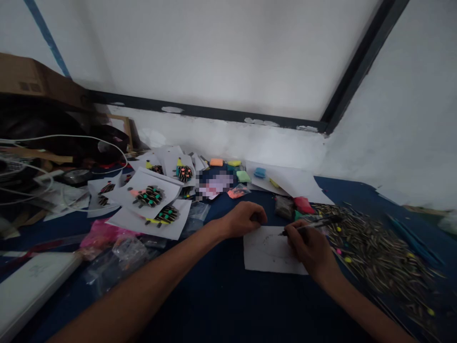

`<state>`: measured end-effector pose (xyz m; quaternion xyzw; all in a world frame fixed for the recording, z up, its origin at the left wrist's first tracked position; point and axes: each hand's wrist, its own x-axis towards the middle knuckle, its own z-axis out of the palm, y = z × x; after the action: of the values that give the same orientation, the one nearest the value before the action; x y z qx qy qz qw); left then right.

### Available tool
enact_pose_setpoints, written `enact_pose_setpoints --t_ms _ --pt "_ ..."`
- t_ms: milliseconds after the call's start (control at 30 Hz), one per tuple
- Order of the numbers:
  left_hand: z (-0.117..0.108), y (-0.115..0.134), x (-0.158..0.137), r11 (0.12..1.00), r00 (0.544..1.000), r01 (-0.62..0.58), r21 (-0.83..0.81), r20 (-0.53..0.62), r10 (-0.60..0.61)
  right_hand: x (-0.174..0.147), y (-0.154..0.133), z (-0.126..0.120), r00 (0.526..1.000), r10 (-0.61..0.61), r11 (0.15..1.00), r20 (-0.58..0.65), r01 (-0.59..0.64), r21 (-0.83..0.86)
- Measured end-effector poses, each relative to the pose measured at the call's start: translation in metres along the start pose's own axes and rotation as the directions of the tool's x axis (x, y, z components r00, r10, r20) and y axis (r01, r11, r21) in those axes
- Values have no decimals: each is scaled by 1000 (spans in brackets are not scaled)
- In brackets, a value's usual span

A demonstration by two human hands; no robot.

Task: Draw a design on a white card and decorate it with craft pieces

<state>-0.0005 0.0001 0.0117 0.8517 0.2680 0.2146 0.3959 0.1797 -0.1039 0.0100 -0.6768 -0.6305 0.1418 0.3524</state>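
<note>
A small white sheet of paper lies on the dark blue cloth in front of me, with a few faint marks on it. My right hand is closed around a dark-tipped pen, its point at the paper's upper middle. At the sheet's upper left corner rests my left hand, fingers curled in. What those fingers hold, if anything, is hidden. Right of the paper spreads a large pile of striped sunflower seeds, with small yellow and pink bits among them.
Paper sheets bearing seed-and-clay hedgehog figures overlap at the left. Colored clay packets line the back near the wall. Clear plastic bags, a white box, cables and a cardboard box occupy the left side.
</note>
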Motion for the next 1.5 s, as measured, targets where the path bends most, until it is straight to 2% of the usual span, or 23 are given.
enact_pose_setpoints --t_ms 167,233,400,700,967,1133,1400,1500 --pt "4 8 -2 964 993 -81 255 -64 100 2 3 1 998 -4 1000 63 5 -29" --pt "7 12 -3 953 993 -105 283 -29 118 1 2 2 999 -1 1000 46 1 -18" --pt "9 18 -3 945 991 -119 306 90 95 -1 -1 0 999 36 999 28 -36 25" --pt "8 10 -2 953 990 -125 275 93 103 -2 -11 1 999 21 994 23 -24 109" --pt "8 7 -2 952 989 -139 274 90 118 5 -7 -2 997 76 987 10 -76 140" --pt "8 5 -1 952 986 -157 261 97 136 2 -13 -4 996 87 987 -26 -82 138" --pt "8 5 -2 957 987 -152 248 96 132 0 -3 2 996 50 996 68 -55 67" --pt "8 8 -2 956 988 -142 256 97 121 2 -5 -2 997 68 993 25 -70 99"
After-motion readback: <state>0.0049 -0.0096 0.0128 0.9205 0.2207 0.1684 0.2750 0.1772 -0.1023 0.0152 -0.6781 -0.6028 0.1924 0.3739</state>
